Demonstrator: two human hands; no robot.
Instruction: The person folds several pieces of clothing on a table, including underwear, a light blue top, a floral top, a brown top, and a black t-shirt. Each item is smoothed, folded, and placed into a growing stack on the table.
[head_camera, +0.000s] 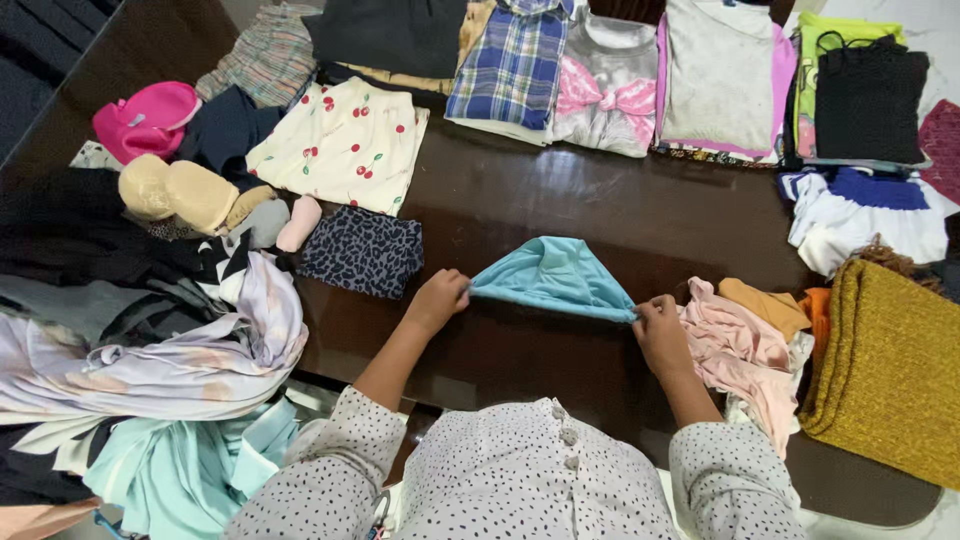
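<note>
Hands meet at the 2 near corners of a light blue garment (556, 277) lying on the dark wooden table (620, 215). The left hand (437, 300) has its fingers pinched together on the left corner, and the right hand (661, 330) is clamped on the right corner, so the near edge runs taut between them while the rest of the cloth domes away toward the far side. The garment sits near the middle of the table, on bare wood.

Just left of the left hand lies a folded navy leopard-print piece (362, 251), close but not touching the blue cloth. Beyond it, further left, are 2 beige padded cups (180, 192), a pink cap (150, 118) and a folded cream cloth with red cherries (345, 143). A loose heap of lilac and black fabric (160, 340) spills over the near left edge, with pale turquoise cloth (190, 470) below it.

Right of the right hand, touching or nearly touching it, is a crumpled pink garment (740, 350) with an orange piece (765, 303) on top; a folded mustard knit (890, 370) lies at the near right.

Along the far edge stand folded stacks: a blue plaid shirt (515, 65), a grey top with a pink bow (605, 95), a grey and pink shirt (715, 75), a black knit on lime green (865, 95), and a white and blue piece (865, 215)
</note>
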